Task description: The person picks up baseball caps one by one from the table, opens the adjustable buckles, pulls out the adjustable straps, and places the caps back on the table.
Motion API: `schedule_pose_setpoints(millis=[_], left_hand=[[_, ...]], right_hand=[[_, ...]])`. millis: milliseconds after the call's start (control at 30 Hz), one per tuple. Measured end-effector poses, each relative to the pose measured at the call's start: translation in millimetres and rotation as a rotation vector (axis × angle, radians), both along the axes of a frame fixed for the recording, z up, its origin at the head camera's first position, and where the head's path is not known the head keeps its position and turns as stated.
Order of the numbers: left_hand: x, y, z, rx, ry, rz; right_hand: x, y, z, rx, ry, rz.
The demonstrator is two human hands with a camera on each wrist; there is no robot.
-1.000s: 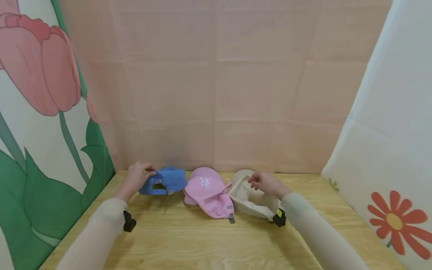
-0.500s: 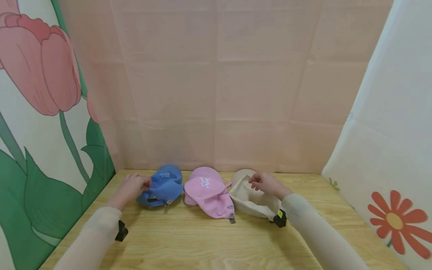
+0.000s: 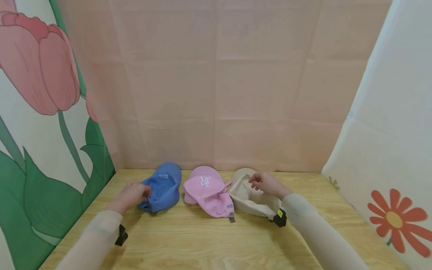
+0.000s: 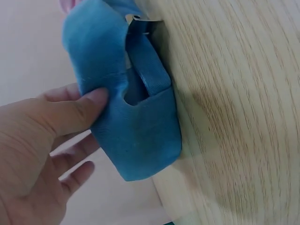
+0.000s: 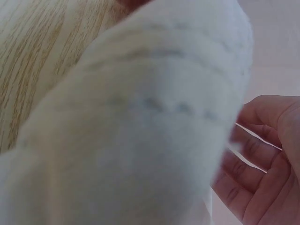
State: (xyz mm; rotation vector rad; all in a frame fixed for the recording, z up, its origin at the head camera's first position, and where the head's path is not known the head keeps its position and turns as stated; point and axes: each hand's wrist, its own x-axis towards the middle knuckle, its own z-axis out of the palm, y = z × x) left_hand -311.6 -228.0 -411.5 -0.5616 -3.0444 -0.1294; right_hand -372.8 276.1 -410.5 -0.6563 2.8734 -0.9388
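At the left of the row on the wooden table lies a blue cap point(image 3: 163, 191), its brim toward the back. My left hand point(image 3: 129, 197) pinches its rear edge; in the left wrist view the thumb point(image 4: 93, 103) presses the fabric beside the back opening, fingers behind. A beige cap point(image 3: 248, 202) lies on the right with its inside facing up. Over it is my right hand point(image 3: 268, 185), fingers loosely bent and no fabric visibly gripped. In the right wrist view the cap's pale fabric point(image 5: 140, 131) hides the fingertips.
Between these two sits a pink cap point(image 3: 204, 189) with a white emblem, its strap buckle toward the front. Behind the wooden table point(image 3: 189, 243) hangs a pinkish cloth point(image 3: 216, 93). Flower-printed panels stand at the left point(image 3: 44, 150) and right point(image 3: 381, 150).
The blue cap has come down from a tilted, raised pose and turned so its lettered front and brim show at the back. My left hand moved lower with it. The right hand stayed still.
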Motion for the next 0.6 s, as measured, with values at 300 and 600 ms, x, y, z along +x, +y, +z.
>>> schedule_pose_setpoints(millis=[300, 600], left_hand=[[3.5, 6.0, 10.5, 0.001, -0.197, 0.027], [12.8, 37.9, 74.3, 0.111, -0.193, 0.02]], right_hand=[[2.8, 0, 3.1, 0.012, 0.0, -0.006], [4.1, -2, 15.5, 0.006, 0.042, 0.014]])
